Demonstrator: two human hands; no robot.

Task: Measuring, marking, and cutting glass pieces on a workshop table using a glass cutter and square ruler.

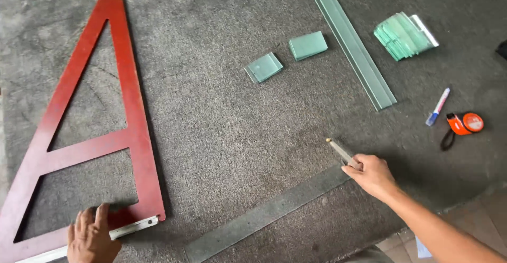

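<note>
Right hand is closed around a slim glass cutter, held pencil-style; the tool's tip points up and to the left, away from the wrist, and rests on or just above the grey felt bench, contact not resolvable. The hand sits at the upper-right end of a long glass strip lying flat on the bench. The strip's long axis runs diagonally, from that hand down and left toward the near bench edge, so the cutter is at the strip's far end and its tip lies just beyond the strip's upper edge. Left hand lies well to the left of the strip, fingers spread and pressed flat on the bottom bar of a red triangular square, next to its pale metal edge rail; it grips nothing. The square's lower right corner is near the strip's lower-left end but apart from it. The right hand is clearly nearer the strip. Farther from the strip: two small glass stacks, a long glass strip pile, a fanned glass stack, a marker and an orange tape measure.
</note>
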